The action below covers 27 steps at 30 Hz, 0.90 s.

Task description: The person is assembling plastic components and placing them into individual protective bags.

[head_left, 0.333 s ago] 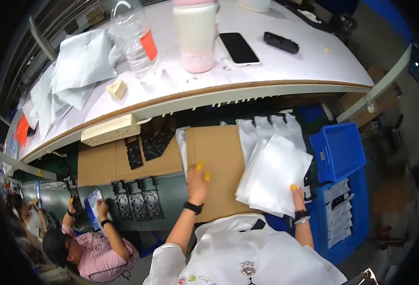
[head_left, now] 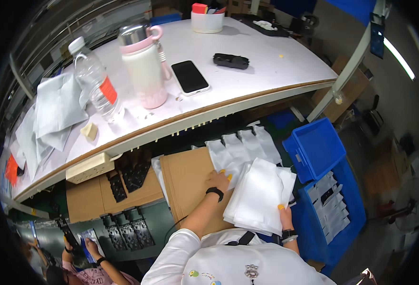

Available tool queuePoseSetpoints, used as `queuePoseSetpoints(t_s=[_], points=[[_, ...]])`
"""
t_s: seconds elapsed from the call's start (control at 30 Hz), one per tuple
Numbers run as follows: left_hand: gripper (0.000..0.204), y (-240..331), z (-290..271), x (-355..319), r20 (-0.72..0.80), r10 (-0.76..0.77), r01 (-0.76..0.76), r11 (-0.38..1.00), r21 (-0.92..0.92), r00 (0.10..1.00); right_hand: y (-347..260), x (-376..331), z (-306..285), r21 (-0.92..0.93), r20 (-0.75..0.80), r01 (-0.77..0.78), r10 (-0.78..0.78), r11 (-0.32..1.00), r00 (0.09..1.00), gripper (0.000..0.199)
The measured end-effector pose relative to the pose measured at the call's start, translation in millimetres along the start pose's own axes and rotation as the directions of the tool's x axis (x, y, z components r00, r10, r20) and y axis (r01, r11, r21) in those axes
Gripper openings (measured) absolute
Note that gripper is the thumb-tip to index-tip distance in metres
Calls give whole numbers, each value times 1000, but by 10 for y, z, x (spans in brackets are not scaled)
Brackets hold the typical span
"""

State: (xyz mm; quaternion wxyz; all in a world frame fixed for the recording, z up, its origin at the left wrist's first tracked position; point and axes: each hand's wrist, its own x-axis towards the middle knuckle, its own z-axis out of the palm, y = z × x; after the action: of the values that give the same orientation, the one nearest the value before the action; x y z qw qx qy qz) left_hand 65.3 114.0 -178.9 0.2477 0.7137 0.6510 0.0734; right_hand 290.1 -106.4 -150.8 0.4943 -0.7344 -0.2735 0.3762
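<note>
The landmark is the upright-rectangular brown cardboard sheet (head_left: 183, 178) in front of the person.

Left hand (head_left: 216, 181): palm down over the right part of the cardboard sheet, fingers loosely extended toward its right edge. Yellow covers (head_left: 230, 177) are fitted on the fingertips. Whether the fingertips pinch anything cannot be told.

Right hand (head_left: 286, 217): to the right of the cardboard sheet, closed on the right edge of a fanned stack of thin white rectangular sheets (head_left: 259, 197). The thumb lies on top; the other fingers are hidden beneath.

Stack position: immediately right of the cardboard sheet, overlapping its right edge in view. Contact between the two cannot be confirmed.

Surrounding items, relative to the cardboard sheet:
- Beyond its upper right corner: a row of soft white pouches (head_left: 251, 142).
- Farther right: a rectangular blue plastic bin (head_left: 318, 149), tilted.
- Left: three black perforated flat parts (head_left: 129, 233), side by side on a green surface (head_left: 169, 228).
- Upper left: a cream-coloured rectangular power strip (head_left: 91, 168).
</note>
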Motion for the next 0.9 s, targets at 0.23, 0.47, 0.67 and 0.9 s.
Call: queuePoseSetpoints(t_s=[0.23,0.47,0.67,0.9], points=[[61,-545,-263,-271,-39,-165,166,888,428,985,39,-328,-100,143,-121,-15,33,990,992,31],[56,-981,-458,-875,-5,-130,130,991,6,991,202,-58,411,116,44,107,-112,987,993,33],[46,-615,-1026,-1210,275,35,265,181,-947,961,44,80,1082,-174,151,214,-189,961,970,36],[59,-468,-221,-1180,-35,104,-93,622,-778,994,-109,94,1866,230,463,119,-216,966,859,29]])
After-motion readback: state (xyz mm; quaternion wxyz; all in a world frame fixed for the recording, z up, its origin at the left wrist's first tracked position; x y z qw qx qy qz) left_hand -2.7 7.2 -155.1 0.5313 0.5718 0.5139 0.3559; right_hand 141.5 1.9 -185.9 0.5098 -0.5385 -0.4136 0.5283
